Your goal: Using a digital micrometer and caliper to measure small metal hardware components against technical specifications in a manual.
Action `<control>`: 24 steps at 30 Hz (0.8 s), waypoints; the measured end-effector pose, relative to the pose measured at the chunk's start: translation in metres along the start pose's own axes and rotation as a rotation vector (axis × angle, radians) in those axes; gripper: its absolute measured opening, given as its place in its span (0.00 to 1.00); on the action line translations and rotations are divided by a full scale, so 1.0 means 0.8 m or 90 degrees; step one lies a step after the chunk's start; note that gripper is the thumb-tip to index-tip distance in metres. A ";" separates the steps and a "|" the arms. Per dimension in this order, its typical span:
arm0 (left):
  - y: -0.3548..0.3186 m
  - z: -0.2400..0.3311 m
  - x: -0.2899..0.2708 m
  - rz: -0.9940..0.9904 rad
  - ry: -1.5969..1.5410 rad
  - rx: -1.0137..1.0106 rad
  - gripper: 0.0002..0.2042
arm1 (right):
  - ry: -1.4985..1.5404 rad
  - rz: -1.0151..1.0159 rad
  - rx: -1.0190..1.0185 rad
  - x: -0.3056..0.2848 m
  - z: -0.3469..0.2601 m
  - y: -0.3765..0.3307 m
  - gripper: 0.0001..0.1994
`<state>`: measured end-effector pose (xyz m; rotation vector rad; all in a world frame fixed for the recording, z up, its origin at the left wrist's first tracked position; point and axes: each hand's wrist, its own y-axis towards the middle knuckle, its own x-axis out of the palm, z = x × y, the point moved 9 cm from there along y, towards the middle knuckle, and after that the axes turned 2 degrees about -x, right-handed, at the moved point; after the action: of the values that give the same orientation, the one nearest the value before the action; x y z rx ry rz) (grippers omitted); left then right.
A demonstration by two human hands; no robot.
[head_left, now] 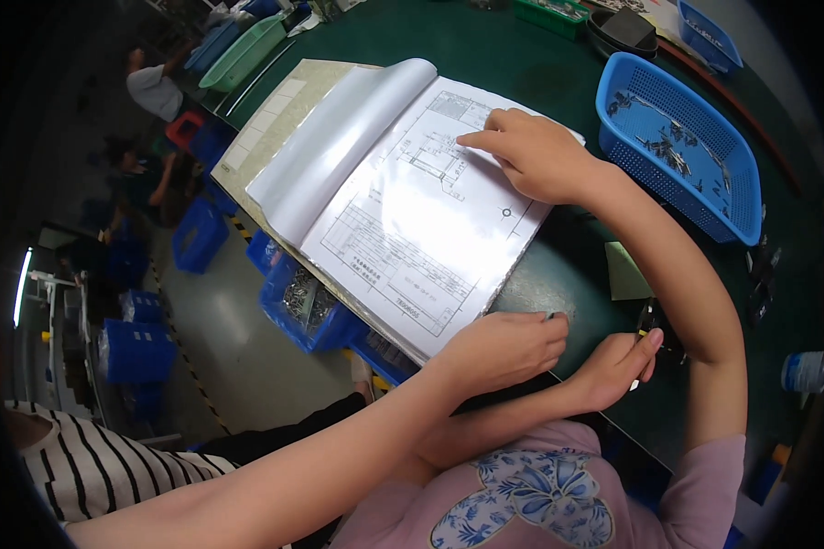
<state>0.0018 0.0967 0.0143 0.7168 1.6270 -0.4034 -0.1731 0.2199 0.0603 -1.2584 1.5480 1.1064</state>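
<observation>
right hand [536, 157] on drawing sheet [403, 233] | left hand [613, 368] beside, apart

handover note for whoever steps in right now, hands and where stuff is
Right hand: index finger on the drawing, holding nothing.
Left hand: at the table edge, fingers curled; unclear if it holds anything.
Co-worker's hand rests on the binder corner.
Blue basket of small parts sits right of the binder.
Done: binder open at the drawing. Left: parts all in the basket.
</observation>
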 end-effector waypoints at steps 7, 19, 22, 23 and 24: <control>0.058 -0.018 0.021 0.281 -1.286 -0.496 0.28 | -0.061 0.004 -0.057 0.012 -0.021 0.017 0.18; 0.073 -0.006 0.020 0.315 -1.389 -0.446 0.23 | -0.021 0.069 -0.101 0.012 -0.055 0.072 0.14; 0.065 -0.009 0.018 0.332 -1.387 -0.457 0.24 | -0.057 0.104 -0.146 0.017 -0.077 0.077 0.11; 0.059 -0.013 0.018 0.347 -1.386 -0.460 0.24 | 0.004 0.035 -0.159 0.021 -0.084 0.074 0.10; 0.058 -0.013 0.019 0.327 -1.354 -0.456 0.25 | 0.059 -0.039 -0.169 0.021 -0.087 0.068 0.09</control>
<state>0.0237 0.1411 0.0076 -0.1030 -0.4906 -0.0165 -0.2341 0.1547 0.0697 -1.5435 1.4534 1.2601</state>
